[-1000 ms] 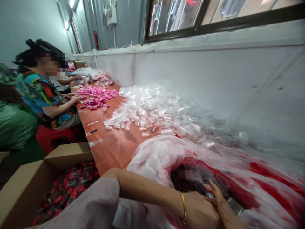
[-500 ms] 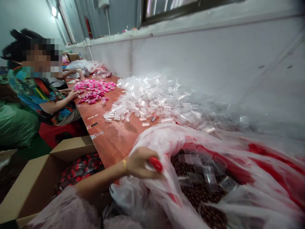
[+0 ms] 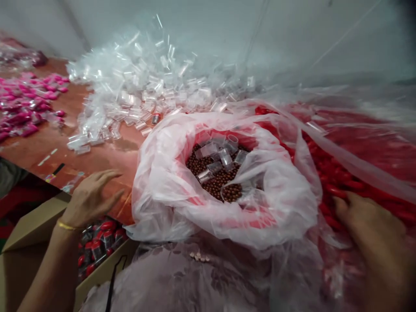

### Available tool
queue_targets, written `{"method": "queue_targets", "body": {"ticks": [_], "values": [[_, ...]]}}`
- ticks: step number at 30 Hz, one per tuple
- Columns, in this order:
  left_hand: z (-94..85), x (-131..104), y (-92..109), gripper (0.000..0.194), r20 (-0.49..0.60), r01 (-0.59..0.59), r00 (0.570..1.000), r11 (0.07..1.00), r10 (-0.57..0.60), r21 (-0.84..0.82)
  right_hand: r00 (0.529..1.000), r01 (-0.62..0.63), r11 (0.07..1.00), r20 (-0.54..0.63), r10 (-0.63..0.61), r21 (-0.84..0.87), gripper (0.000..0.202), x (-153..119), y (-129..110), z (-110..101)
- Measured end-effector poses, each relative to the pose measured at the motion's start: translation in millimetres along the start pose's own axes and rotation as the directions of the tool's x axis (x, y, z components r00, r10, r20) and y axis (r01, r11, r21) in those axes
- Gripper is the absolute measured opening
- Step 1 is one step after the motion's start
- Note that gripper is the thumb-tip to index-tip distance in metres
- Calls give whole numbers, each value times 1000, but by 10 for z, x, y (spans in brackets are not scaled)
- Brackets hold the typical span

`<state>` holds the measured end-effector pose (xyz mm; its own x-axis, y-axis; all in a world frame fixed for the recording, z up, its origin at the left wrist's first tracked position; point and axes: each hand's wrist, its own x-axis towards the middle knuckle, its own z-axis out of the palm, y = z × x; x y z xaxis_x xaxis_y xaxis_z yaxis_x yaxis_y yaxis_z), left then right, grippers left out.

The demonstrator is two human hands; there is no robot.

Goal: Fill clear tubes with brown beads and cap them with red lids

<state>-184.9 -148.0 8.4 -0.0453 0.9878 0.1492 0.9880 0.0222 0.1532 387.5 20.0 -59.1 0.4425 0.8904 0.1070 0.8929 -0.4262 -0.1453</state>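
Observation:
My left hand (image 3: 92,195) is empty, its fingers stretched apart above the table edge beside a cardboard box (image 3: 30,245). Inside that box lie several small clear containers with red caps (image 3: 97,249). My right hand (image 3: 373,225) reaches into a heap of red caps (image 3: 344,173) at the right; blur hides whether its fingers hold one. Between my hands stands a translucent white plastic bag (image 3: 159,186) with its mouth open and rolled back. Small round brown beads (image 3: 232,190) fill it, with several clear plastic tubes (image 3: 225,158) lying on top.
A large heap of clear tubes (image 3: 130,99) spreads over the reddish table (image 3: 94,162) toward the wall (image 3: 211,26). Among them sits one red-capped container (image 3: 156,118). Pink pieces (image 3: 29,102) are piled at the far left. A few pale beads (image 3: 199,257) rest on cloth at my front.
The view has swung right and down. My left hand has left the bag's rim, and the red piece in it is gone. My right hand has come into view at the red caps.

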Motion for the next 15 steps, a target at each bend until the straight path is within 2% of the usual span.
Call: {"method": "queue_targets", "body": {"ticks": [1,3,5,6,8,10,13,15], "values": [[-37,190,206,31,-46,-99,994,992,95,-82,999,16,1000,-36,-16,14,38,-28,-13,-20],[-13,583,670,27,-39,-287,958,939,285,-187,986,37,999,-161,-35,6,42,-114,-40,-67],[145,951,1141,32,140,-417,886,892,441,-173,964,45,999,-263,-49,-22,42,-191,-84,-129],[261,1112,1351,35,242,-452,847,881,474,-143,957,50,998,-284,-55,-26,38,-217,-115,-166],[519,1368,1679,37,420,-462,787,883,451,-84,955,85,996,-282,-88,-24,22,-250,-190,-249],[756,1528,1861,33,549,-465,728,884,412,-46,954,119,992,-275,-123,-30,5,-280,-265,-328],[1010,1630,1931,25,611,-482,666,872,427,-84,916,231,973,-336,-220,-8,30,-354,-353,-404],[1129,1668,1938,17,576,-431,674,879,463,-202,878,313,949,-390,-277,32,38,-419,-408,-421]]}}
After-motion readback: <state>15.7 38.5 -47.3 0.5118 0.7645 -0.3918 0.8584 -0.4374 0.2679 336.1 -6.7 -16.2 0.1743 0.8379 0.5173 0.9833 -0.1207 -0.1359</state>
